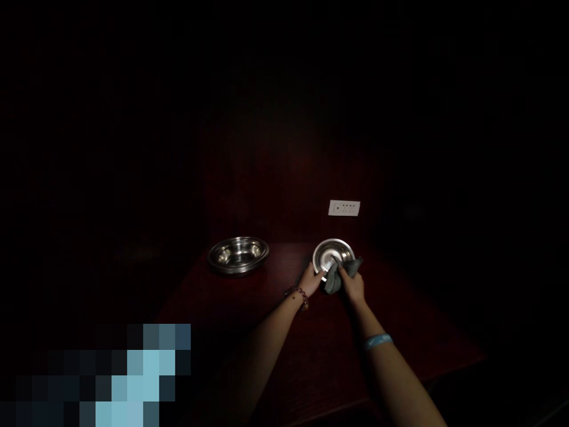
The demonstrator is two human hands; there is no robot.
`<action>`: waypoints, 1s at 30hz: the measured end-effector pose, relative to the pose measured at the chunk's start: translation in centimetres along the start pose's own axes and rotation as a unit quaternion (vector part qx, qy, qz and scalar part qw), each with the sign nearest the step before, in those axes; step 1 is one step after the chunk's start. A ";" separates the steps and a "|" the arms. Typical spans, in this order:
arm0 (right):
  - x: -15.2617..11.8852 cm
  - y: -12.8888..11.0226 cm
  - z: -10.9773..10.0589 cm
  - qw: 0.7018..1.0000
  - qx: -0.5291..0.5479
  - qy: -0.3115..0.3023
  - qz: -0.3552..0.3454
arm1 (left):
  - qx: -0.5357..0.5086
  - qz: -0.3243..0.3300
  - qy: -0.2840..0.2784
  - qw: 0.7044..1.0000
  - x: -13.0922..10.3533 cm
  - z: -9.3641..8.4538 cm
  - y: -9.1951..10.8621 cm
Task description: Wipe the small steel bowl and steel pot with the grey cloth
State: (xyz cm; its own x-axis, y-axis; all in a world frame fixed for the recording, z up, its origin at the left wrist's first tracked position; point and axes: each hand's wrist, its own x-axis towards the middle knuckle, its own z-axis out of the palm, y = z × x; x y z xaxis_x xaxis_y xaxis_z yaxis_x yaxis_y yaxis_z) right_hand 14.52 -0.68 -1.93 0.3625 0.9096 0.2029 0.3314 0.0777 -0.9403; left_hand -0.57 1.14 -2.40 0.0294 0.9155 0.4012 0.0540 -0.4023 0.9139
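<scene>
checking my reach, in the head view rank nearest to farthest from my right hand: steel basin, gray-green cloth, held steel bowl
1. Gray-green cloth: in the right hand
2. Steel bowl: just past the cloth, held by the left hand
3. Steel basin: away on the left

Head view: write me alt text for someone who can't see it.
A left hand grips a shiny metal bowl at its rim while the right hand holds a grey-green cloth against it, over a dark red table. Farther left sit what look like stacked metal basins; a white wall socket shows behind, and the surroundings are dark.
</scene>
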 end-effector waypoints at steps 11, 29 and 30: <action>0.3 0.4 0.1 1.000 -0.014 0.016 -0.005 | -0.011 0.000 0.000 1.000 0.0 0.0 0.0; 0.5 0.3 0.3 1.000 0.001 0.019 0.004 | -0.016 0.015 -0.003 1.000 0.6 -0.2 -1.1; 0.5 0.4 0.3 1.000 0.003 0.019 0.005 | -0.016 0.018 -0.004 1.000 0.6 -0.2 -1.2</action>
State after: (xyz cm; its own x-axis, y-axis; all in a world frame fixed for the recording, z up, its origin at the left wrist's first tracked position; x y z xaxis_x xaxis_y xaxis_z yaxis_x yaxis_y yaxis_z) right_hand 14.60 -0.06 -2.24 0.3980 0.8943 0.2044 0.3221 0.0724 -0.9439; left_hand -0.80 2.16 -3.21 0.0384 0.9002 0.4338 0.0206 -0.4348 0.9003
